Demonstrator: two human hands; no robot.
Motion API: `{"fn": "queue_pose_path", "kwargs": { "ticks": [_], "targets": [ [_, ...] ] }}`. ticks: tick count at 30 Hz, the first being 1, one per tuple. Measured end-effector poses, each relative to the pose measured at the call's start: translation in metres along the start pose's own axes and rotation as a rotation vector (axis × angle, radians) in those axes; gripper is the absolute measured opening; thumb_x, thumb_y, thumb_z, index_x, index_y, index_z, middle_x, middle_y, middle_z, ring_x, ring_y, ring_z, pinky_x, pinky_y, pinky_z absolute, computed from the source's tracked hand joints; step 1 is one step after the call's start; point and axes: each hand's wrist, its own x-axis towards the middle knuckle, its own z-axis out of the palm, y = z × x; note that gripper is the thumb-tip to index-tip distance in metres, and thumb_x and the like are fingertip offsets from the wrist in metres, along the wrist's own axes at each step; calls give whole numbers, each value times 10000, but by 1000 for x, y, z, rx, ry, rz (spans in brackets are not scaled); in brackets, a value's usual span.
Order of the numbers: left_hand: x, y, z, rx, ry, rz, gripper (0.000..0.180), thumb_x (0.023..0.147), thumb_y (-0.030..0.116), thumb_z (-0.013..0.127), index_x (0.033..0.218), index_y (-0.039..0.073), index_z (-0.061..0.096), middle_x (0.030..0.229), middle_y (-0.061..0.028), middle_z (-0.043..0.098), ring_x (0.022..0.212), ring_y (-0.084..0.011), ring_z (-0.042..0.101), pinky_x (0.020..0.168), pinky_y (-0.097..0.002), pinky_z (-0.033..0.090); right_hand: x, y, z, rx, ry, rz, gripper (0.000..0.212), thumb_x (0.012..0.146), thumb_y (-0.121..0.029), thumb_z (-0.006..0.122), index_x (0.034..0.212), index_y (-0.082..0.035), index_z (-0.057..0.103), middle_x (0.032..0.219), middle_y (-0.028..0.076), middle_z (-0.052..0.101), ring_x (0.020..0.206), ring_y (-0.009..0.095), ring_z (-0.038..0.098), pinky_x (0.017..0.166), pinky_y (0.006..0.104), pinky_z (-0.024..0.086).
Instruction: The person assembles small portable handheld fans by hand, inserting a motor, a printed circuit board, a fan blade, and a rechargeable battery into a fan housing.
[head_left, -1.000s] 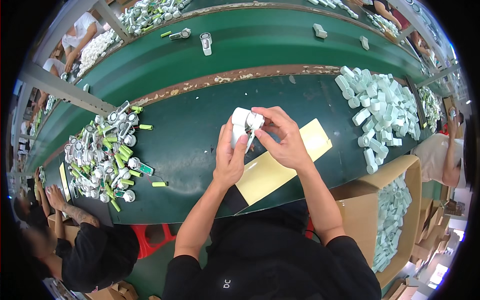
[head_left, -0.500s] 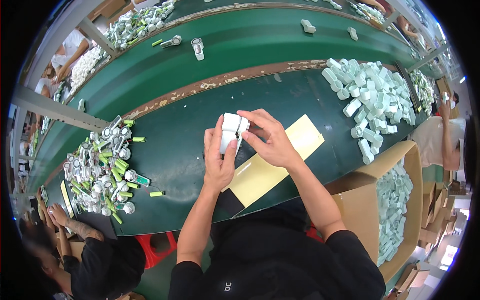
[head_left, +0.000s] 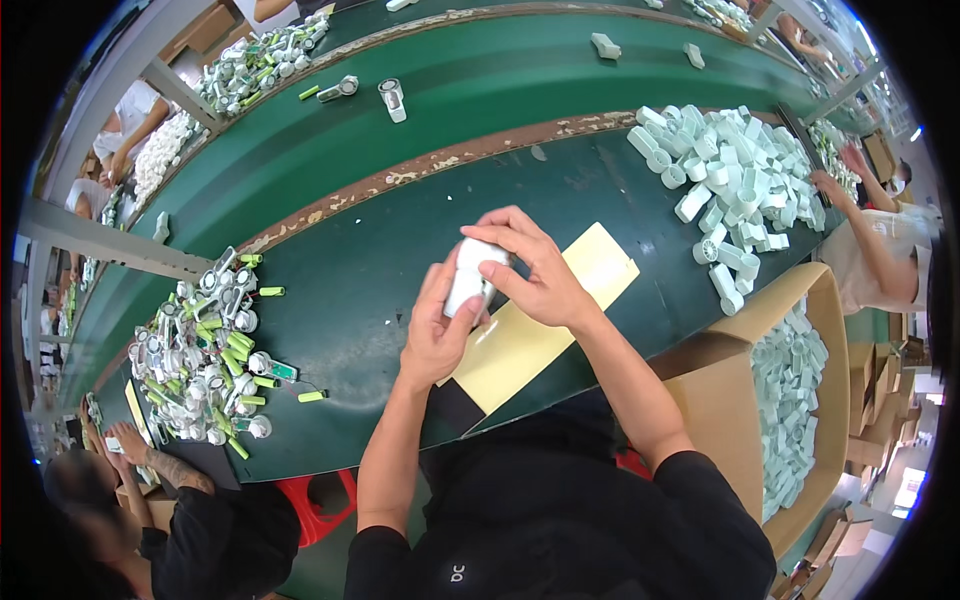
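Between my hands, above the dark green table, is a small white plastic housing with rounded sides. My left hand grips its lower left side, thumb along the near end. Across its upper right side lie the fingers of my right hand, with the thumb pressed on the top face. My fingers hide much of the housing, and its underside is out of sight. Under and to the right of my hands, a yellow sheet lies slantwise on the table.
Motor assemblies with green cylindrical cells are heaped at the left. Pale green housings form a pile at the right, above an open cardboard box of similar parts. Beyond a worn ledge runs a green conveyor. Co-workers sit on both sides.
The housing has turned in my hands; the seam and opening that faced up are now covered or turned away. At the right, a co-worker's arm has come toward the pale green pile.
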Motion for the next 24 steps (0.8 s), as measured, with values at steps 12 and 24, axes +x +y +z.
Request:
{"fn": "queue_pose_path", "kwargs": {
  "ticks": [12,24],
  "targets": [
    [-5,-8,7,-504,-89,-326,372,1000,122,702,1264,-36,491,1029,-104,660,817,-157,671,734,-313,562,8,0,9,-61,257,-212,491,1061,-270,462,733,37,660,657,116,623,572,222,580,535,345,416],
    [-10,13,16,707,133,330,395,816,96,825,1149,-54,673,910,-165,718,774,-281,723,699,-362,575,10,-8,13,-118,327,-7,555,1090,-309,438,716,32,666,629,98,585,551,171,537,524,333,374]
  ]
}}
